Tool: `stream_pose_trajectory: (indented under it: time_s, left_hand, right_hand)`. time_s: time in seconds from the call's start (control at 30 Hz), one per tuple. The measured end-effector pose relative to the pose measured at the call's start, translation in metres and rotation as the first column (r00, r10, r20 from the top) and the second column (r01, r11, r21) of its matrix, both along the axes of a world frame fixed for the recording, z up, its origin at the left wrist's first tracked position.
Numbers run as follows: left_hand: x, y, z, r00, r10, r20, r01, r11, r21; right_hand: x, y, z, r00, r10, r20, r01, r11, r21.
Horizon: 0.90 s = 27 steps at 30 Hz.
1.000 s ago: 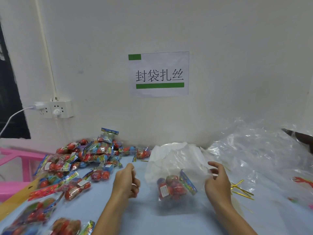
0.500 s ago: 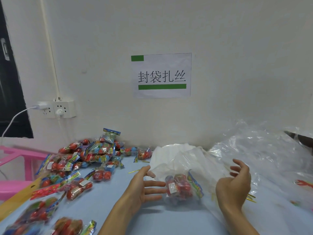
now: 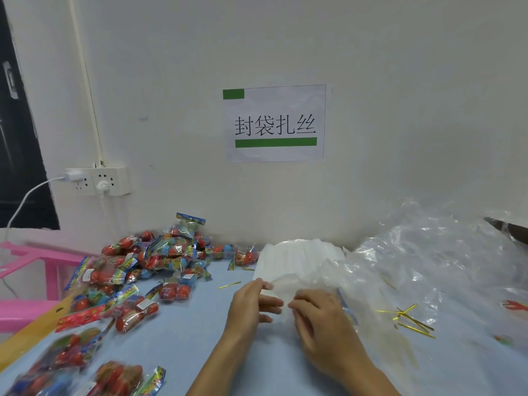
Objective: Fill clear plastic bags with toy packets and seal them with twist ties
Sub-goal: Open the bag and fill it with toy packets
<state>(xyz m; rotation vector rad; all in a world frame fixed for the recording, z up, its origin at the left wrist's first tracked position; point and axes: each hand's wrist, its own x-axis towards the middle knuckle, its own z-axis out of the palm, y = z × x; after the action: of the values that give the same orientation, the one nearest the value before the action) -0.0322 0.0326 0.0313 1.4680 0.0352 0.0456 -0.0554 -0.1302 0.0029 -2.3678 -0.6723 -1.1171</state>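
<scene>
My left hand [image 3: 251, 304] and my right hand [image 3: 320, 318] meet over a clear plastic bag [image 3: 285, 287] on the blue table [image 3: 183, 338]. Both pinch the bag's gathered plastic between them. My right hand covers most of the bag, and only the blue edge of the toy packet [image 3: 348, 311] inside shows past it. Loose gold twist ties [image 3: 408, 318] lie to the right of my right hand. One more twist tie [image 3: 230, 284] lies just left of my left hand.
A heap of toy packets [image 3: 160, 261] fills the table's left side down to the near corner. A stack of flat clear bags [image 3: 300, 255] lies by the wall. Crumpled clear plastic [image 3: 443, 258] covers the right. A pink stool [image 3: 34, 270] stands at the left.
My hands were apart on either side of the filled bag. They have closed in together onto its plastic, and my right hand now hides the packet.
</scene>
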Motion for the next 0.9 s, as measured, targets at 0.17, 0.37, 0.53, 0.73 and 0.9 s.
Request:
stream_pose_trajectory:
  time_s: [0.17, 0.37, 0.53, 0.73, 0.9]
  left_hand:
    - [0.0, 0.003, -0.011, 0.904, 0.288, 0.315, -0.398, 0.836, 0.377]
    - [0.031, 0.014, 0.001, 0.898, 0.241, 0.368, -0.438, 0.568, 0.697]
    - [0.062, 0.056, 0.016, 0.924, 0.262, 0.277, -0.318, 0.13, 0.939]
    - [0.076, 0.109, -0.004, 0.886, 0.463, -0.028, 0.049, -0.034, 0.998]
    - [0.07, 0.113, -0.018, 0.933, 0.313, 0.176, -0.045, -0.383, 0.923]
  right_hand:
    - [-0.006, -0.004, 0.006, 1.0, 0.016, -0.011, -0.015, 0.998, 0.059]
    - [-0.012, 0.008, 0.009, 0.994, 0.108, 0.02, -0.108, 0.994, 0.01]
    - [-0.017, 0.023, 0.007, 0.974, 0.228, -0.007, -0.228, 0.972, -0.047]
    - [-0.018, 0.03, 0.007, 0.96, 0.279, -0.029, -0.281, 0.957, -0.067]
    - [-0.019, 0.03, 0.007, 0.961, 0.271, -0.061, -0.274, 0.961, -0.049]
